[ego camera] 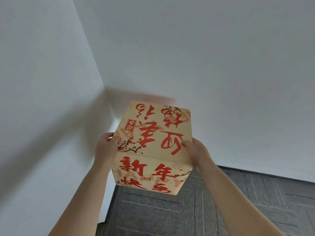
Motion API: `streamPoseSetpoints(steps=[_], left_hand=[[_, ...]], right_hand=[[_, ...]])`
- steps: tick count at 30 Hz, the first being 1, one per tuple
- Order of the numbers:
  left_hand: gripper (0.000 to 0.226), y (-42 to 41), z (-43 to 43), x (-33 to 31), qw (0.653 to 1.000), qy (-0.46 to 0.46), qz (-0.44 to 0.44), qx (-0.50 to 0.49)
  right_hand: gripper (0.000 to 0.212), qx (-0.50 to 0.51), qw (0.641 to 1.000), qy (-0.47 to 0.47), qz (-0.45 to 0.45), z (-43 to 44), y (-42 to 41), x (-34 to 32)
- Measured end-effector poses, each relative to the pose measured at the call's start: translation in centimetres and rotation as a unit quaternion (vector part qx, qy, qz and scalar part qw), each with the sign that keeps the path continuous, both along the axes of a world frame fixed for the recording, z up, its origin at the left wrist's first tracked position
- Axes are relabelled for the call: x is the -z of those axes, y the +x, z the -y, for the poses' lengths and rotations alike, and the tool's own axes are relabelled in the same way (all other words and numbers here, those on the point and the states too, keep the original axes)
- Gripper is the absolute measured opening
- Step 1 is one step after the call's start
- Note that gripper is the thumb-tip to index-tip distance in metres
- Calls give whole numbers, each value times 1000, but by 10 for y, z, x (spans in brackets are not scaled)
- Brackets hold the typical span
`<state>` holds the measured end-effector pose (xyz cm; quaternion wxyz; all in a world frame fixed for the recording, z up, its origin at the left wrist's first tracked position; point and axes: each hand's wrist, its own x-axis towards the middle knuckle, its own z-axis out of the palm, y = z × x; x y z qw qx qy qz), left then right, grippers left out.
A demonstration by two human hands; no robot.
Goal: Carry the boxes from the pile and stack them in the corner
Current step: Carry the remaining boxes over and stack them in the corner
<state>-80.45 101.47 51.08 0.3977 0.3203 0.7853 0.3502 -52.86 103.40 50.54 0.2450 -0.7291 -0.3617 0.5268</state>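
Cream cardboard box [153, 142] with red calligraphy and plum-blossom print is held up between both grips, just right of the white wall corner [104, 86] and above the dark grey tiled floor [221, 201]. Left grip [106, 147] curls its fingers over the box's left edge. Right grip [198, 154] clasps the right edge, thumb pressed on the top face.
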Motion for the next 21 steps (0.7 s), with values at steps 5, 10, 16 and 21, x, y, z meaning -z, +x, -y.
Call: streamPoseSetpoints(steps=[5,10,16,21], left_hand=[[30,-10,27,-99,998,34,57,-8],[30,4,62,-141,995,59,69,-30],[28,55,138,-180,992,86,46,-76],[33,111,232,-207,985,98,22,-141]], right_hand=[[49,10,998,54,-41,17,-4,-113],[29,-23,990,112,-82,38,5,-160],[25,-70,978,115,-156,63,42,-178],[23,-159,970,100,-155,99,67,-177]])
